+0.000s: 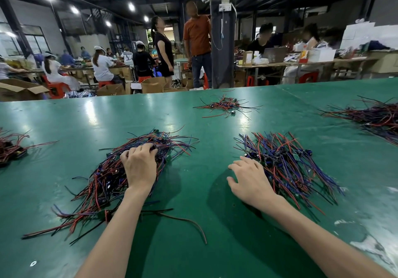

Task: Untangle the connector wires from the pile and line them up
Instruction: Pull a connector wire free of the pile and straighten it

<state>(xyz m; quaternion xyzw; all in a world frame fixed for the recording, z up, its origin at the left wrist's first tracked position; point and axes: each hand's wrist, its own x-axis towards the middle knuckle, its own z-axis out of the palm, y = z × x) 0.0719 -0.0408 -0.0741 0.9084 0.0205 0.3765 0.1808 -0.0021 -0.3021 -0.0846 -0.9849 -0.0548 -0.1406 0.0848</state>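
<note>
Both arms bare and out in front. The left forearm comes in from 7 o'clock and runs up toward 12; the left hand sits knuckles-up, back to the camera, fingers curled over with the tips dug into the wire pile. The right forearm sweeps in from 5 o'clock, angled toward 11. The right hand lies palm-down and loose, fingers spread and fairly straight toward 11, thumb splayed toward 9. Hands well apart.
</note>
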